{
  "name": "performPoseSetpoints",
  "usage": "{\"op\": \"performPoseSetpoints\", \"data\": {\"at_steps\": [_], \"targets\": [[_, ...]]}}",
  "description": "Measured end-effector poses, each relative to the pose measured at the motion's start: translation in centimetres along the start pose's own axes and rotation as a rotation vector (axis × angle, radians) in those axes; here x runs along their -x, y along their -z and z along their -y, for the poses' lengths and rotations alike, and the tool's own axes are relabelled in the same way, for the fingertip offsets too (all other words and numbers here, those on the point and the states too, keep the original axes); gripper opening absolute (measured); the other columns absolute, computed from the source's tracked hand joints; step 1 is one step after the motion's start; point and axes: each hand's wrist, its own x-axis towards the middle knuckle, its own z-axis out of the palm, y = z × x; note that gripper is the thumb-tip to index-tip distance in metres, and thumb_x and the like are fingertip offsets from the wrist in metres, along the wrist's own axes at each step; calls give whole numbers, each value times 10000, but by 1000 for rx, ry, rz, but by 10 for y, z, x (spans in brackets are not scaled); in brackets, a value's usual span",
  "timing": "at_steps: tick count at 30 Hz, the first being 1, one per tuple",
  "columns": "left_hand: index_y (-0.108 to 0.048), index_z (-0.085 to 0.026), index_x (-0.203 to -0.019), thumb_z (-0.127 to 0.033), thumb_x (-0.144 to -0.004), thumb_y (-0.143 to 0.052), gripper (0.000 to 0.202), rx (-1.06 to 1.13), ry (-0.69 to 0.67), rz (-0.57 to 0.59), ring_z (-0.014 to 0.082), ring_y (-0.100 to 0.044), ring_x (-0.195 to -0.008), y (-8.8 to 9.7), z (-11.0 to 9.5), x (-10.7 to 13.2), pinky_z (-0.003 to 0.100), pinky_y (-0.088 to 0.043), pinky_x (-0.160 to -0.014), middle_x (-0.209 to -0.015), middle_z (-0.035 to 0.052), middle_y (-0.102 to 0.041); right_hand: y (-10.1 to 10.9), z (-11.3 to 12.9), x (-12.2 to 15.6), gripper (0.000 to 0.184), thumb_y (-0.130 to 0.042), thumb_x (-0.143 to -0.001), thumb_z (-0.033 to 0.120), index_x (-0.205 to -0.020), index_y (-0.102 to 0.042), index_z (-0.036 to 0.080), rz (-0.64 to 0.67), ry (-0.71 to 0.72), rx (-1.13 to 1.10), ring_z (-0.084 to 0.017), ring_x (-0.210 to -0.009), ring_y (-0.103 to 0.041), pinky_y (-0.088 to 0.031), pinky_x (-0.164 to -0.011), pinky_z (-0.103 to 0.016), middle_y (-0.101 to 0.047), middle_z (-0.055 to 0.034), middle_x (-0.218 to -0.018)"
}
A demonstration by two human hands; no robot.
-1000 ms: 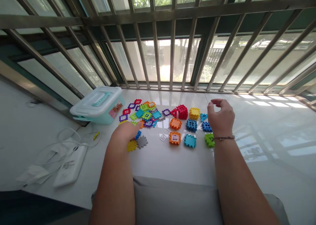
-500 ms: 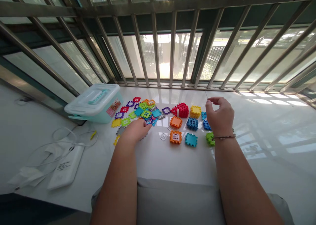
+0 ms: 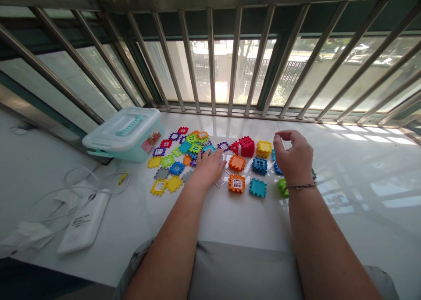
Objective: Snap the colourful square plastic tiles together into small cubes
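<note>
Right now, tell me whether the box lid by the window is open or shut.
Shut: the lid sits flat on the box, with no gap showing along its front edge.

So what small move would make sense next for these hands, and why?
Probably pick up the orange plastic tile with the left hand: its fingers rest among the loose tiles, and the built orange cube sits just beside them.

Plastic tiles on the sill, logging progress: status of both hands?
Left hand low over colourful plastic tiles. Right hand raised, curled, beside blue plastic cube. Teal lidded plastic box beside tiles.
</note>
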Motion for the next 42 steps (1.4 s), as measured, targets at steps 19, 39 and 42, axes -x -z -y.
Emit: {"op": "performPoseSetpoints", "data": {"at_steps": [19,39,42], "targets": [[-731,-200,-1358,-380,-1095,-577,354,-129,96,-92,409,-556,-1446,13,-2,-2,683,-341,-1319,-1497,178,-683,-3,-3,4,215,-683,-980,408,-1069,-805,255,47,-28,-3,-303,-1008,-782,-611,-1009,-526,-836,-75,-1027],[-658,-268,-1465,-237,-996,-736,476,-16,70,-81,309,-662,-1348,17,0,-8,458,-469,-1225,-1419,108,-748,-1,1,3,206,-687,-964,407,-1048,-802,257,102,-23,-42,-291,-955,-794,-627,-956,-473,-844,-71,-978],[-738,-221,-1339,-285,-1027,-685,322,-50,108,-101,362,-626,-1382,16,1,-7,517,-453,-1233,-1416,160,-720,-1,2,3,196,-687,-965,393,-1045,-800,255,125,-24,-51,-292,-949,-795,-626,-935,-463,-842,-77,-984]]}}
